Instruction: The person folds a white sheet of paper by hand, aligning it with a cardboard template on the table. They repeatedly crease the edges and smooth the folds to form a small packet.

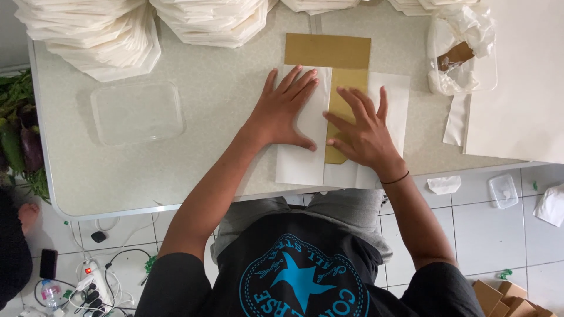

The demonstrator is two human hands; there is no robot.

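Note:
A white paper sheet lies on the table near its front edge, with a tan cardboard piece on it that sticks out past the far side. The sheet's left and right sides are folded in over the cardboard. My left hand lies flat, fingers spread, on the left white flap. My right hand presses flat on the cardboard strip and the right flap. Neither hand grips anything.
Stacks of folded white paper line the table's far edge. A clear plastic lid lies at the left, a clear tub with crumpled paper at the right, beside large white sheets. Cables, a power strip and another person's foot are on the floor.

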